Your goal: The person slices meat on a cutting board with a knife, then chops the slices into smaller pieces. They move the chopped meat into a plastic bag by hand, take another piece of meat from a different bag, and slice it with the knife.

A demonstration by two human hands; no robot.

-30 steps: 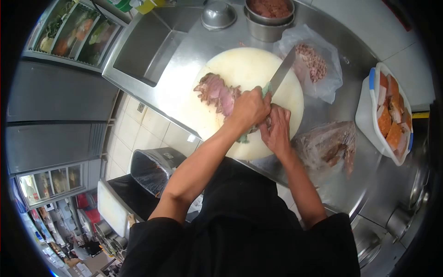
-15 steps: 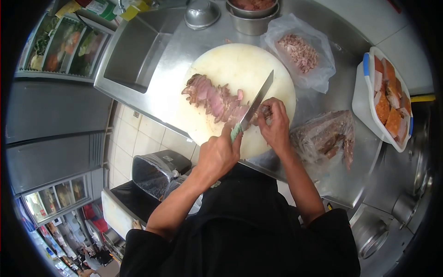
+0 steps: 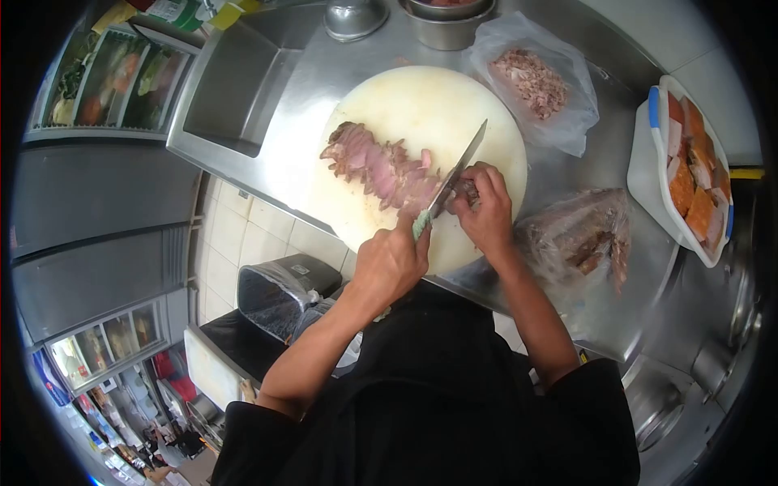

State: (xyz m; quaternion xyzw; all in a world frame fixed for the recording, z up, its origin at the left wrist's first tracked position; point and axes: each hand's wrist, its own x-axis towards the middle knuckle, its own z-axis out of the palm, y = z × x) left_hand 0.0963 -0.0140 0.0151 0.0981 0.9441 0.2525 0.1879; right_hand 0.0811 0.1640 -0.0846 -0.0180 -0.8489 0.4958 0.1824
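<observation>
My left hand (image 3: 389, 261) is closed round the green handle of a long kitchen knife (image 3: 460, 168). The blade points away from me and cuts across the meat on a round white cutting board (image 3: 429, 93). Left of the blade, overlapping slices of pinkish cooked meat (image 3: 381, 172) lie in a slanting row. My right hand (image 3: 489, 212) curls its fingers over the uncut end piece of meat (image 3: 463, 191), close against the blade's right side. My fingers hide part of that piece.
Right of the board lies a plastic bag of large meat pieces (image 3: 579, 235). Behind it are an open bag of chopped meat (image 3: 531, 85) and metal bowls (image 3: 450, 31). A white tub of crisp-skinned meat (image 3: 648, 174) stands at far right, a sink (image 3: 243, 97) at left.
The view has shifted slightly. The knife blade now looks narrower, turned more edge-on, and stands close to my right fingertips. Both hands keep their holds.
</observation>
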